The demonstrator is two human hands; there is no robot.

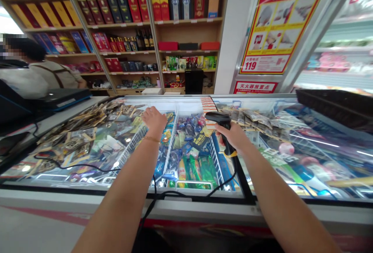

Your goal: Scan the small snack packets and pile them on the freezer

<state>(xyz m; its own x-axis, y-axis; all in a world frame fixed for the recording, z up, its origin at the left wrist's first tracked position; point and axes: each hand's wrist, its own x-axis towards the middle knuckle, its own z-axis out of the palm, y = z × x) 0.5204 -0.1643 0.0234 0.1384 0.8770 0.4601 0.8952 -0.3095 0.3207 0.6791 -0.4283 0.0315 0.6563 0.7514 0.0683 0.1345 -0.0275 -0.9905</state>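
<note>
My right hand (234, 137) is closed round the grip of a black barcode scanner (219, 119) with yellow trim. Its head points left, beside a strip of orange-and-white labels (207, 104). A black cable (175, 193) runs from the scanner along the freezer's near edge. Over the glass to the left is my left hand (154, 119), back upward and fingers bent, the fingertips hidden; whether it holds anything cannot be seen. Below both hands, bagged and wrapped goods (194, 163) lie in white wire baskets (171, 148) inside the chest freezer.
Flat brown-edged packets (77, 136) are heaped on the glass at left, with more packets (259, 123) at right. A black tray (335, 109) stands far right. Behind rise shelves of boxes (125, 10). A person (37, 66) is at left, near a dark device (62, 99).
</note>
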